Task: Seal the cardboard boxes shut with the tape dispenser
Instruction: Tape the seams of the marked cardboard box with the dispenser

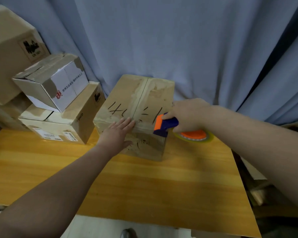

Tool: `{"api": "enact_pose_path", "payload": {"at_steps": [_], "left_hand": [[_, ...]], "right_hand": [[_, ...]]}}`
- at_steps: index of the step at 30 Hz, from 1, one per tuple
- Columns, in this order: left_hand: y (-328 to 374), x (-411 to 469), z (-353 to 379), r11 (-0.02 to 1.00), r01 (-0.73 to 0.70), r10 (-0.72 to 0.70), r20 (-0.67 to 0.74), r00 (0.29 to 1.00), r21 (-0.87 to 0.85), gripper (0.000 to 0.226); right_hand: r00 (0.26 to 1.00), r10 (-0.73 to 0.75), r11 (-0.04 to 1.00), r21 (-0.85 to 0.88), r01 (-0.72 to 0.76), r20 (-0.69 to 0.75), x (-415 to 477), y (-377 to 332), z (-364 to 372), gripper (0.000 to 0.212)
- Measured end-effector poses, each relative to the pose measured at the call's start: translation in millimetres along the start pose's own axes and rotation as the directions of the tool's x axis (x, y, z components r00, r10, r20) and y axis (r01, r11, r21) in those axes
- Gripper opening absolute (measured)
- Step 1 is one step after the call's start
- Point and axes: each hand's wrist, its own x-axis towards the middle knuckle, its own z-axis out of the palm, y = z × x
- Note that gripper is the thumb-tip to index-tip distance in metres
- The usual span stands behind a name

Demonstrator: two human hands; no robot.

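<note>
Box: a brown cardboard box (136,107) stands on the yellow wooden table (144,182), near its far edge. Its top flaps are closed along a centre seam, and black handwriting crosses the top but is too blurred to read.
Left hand: the left hand (117,133) lies flat with straight fingers on the box's near top edge, the thumb hanging down the front face. It presses and grasps nothing.
Right hand: the right hand (187,114) is wrapped round the tape dispenser (165,125), hiding most of the handle.
Dispenser: its blue and orange head meets the near right top edge of the box. The tape roll (194,135) shows below the wrist, partly covered by the hand.
Tape: a glossy strip seems to run along the near top edge between the two hands, though its ends are hard to make out.
Front face: partly covered by the left hand, and its markings are unclear.
Left side: a white box (55,83) sits tilted on a brown box (62,121). A larger box (9,54) behind them is cut off by the frame.
Background: a blue-grey curtain (179,40).
</note>
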Motion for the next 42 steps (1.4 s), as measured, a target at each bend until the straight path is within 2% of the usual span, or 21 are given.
{"api": "enact_pose_path", "payload": {"at_steps": [4,8,12,14,19,22,26,30,35,39,42], "left_hand": [[6,0,-2,0.999,0.023,-0.024,0.021,0.999,0.031,0.080],[31,1,-6,0.989,0.065,-0.072,0.044,0.996,0.135,0.086],[76,3,2,0.996,-0.066,0.066,0.007,0.998,0.055,0.080],[68,1,3,0.993,-0.091,0.092,-0.003,0.996,0.074,0.081],[13,-15,-7,0.975,0.052,-0.066,0.060,0.996,0.216,0.084],[37,-10,-6,0.988,0.085,-0.092,0.051,0.994,0.125,0.089],[69,4,-2,0.995,-0.041,0.038,0.035,0.999,0.091,0.086],[67,5,-2,0.995,-0.050,0.044,0.067,0.997,0.086,0.084],[75,8,-10,0.996,-0.007,0.001,0.073,0.997,0.086,0.077],[76,8,-12,0.995,0.023,-0.032,0.093,0.995,0.096,0.073],[78,7,-15,0.994,0.028,-0.037,0.089,0.995,0.104,0.073]], "right_hand": [[0.998,0.043,0.999,-0.015,-0.042,0.044,-8,3,23,0.051],[0.998,0.052,0.999,0.013,-0.052,0.040,-3,1,30,0.046],[0.998,0.037,0.999,-0.003,-0.037,0.046,-1,0,29,0.041],[0.998,0.030,1.000,0.003,-0.030,0.047,-1,1,32,0.043],[1.000,0.018,0.999,0.042,-0.018,0.013,-4,5,39,0.049],[1.000,0.015,0.999,0.043,-0.015,0.006,-4,7,41,0.050],[1.000,0.009,1.000,0.028,-0.010,0.008,-3,8,42,0.049],[0.999,-0.003,1.000,0.029,0.002,0.046,-2,8,37,0.047],[0.997,0.011,0.999,-0.041,-0.008,0.075,13,1,22,0.039],[1.000,-0.024,0.996,-0.081,0.024,0.009,2,4,8,0.050],[0.999,-0.018,0.994,-0.103,0.023,0.051,-35,29,9,0.054]]}}
